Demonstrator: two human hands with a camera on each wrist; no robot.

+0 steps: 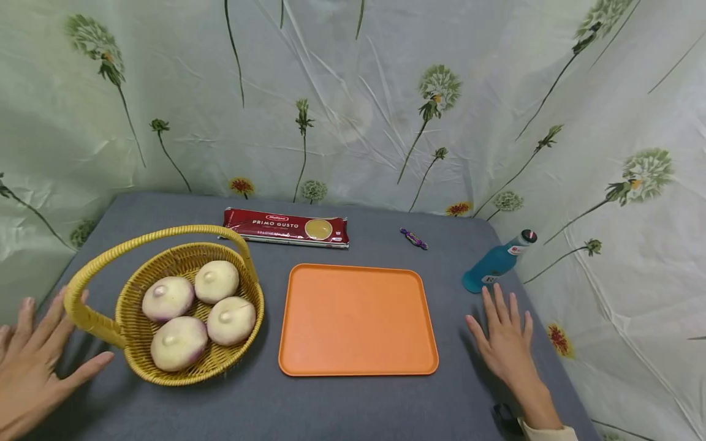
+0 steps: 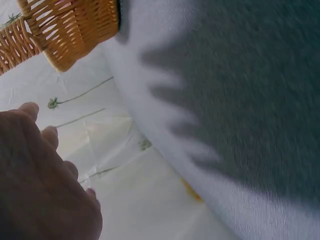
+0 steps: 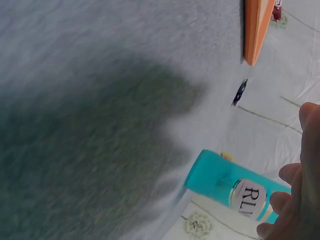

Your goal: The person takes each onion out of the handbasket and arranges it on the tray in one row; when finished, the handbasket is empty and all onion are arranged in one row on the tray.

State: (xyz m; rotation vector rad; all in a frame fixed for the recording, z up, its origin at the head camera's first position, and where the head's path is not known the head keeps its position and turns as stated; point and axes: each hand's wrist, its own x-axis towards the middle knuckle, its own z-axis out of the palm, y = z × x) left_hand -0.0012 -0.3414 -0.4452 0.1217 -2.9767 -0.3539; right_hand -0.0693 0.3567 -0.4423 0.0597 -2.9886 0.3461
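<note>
On the left part of the grey surface (image 1: 353, 404) a yellow wicker basket (image 1: 138, 349) is standing, and four pale round turnips (image 1: 198, 309) with purple tint are lying inside it, close together, under the arched handle (image 1: 165, 236). Just beside the basket the left hand (image 1: 33, 361) is hovering with its fingers (image 1: 91, 366) straight and spread, holding nothing; whether it is touching the handle base I cannot tell. An orange tray (image 1: 358, 318) is lying flat in the middle, between the basket and the right hand (image 1: 504, 343), and nothing is lying in it. The right hand is resting with fingers (image 1: 499, 303) stretched and apart, gripping nothing, near the right edge of the surface. A blue bottle (image 1: 496, 260) is leaning just behind this hand at the edge, against the flowered cloth (image 1: 353, 92). Behind the tray a red pasta packet (image 1: 287, 228) and a small purple candy (image 1: 413, 238) are lying near the back edge. Open grey room is showing along the front edge and between tray and right hand.
</note>
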